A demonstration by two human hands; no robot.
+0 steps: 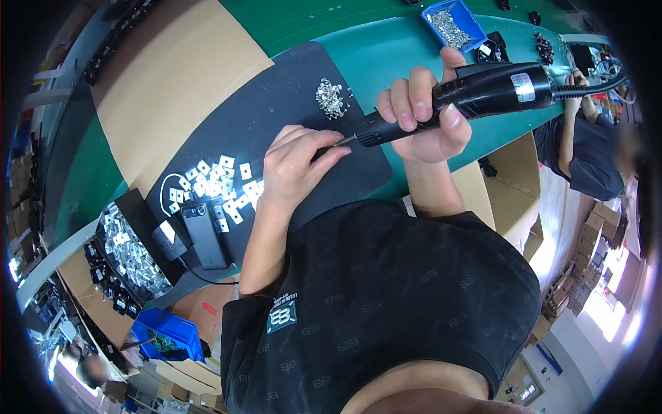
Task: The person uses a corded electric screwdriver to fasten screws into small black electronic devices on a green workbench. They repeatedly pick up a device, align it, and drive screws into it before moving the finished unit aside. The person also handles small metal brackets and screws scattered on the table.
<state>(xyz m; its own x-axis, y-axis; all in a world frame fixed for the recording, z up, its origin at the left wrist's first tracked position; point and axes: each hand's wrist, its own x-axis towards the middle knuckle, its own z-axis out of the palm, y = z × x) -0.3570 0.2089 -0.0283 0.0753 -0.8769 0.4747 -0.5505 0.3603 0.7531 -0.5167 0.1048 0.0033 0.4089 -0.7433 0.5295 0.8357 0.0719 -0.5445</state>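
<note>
You're in an assembly workshop, holding a black corded electric screwdriver [483, 93]; a blue plastic bin [472, 20] of small metal parts [447, 29] sits near the far edge of the green worktop [386, 58], and stacked brown cardboard cartons [586, 241] stand off its near-right corner.

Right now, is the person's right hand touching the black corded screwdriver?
Touching. The head view shows the right hand gripping the black corded screwdriver, with its fingers curled over it and no gap visible between them.

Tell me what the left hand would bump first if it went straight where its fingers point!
The left hand would probably meet the metal bit of the electric screwdriver first, just ahead, though depth is unclear.
</note>
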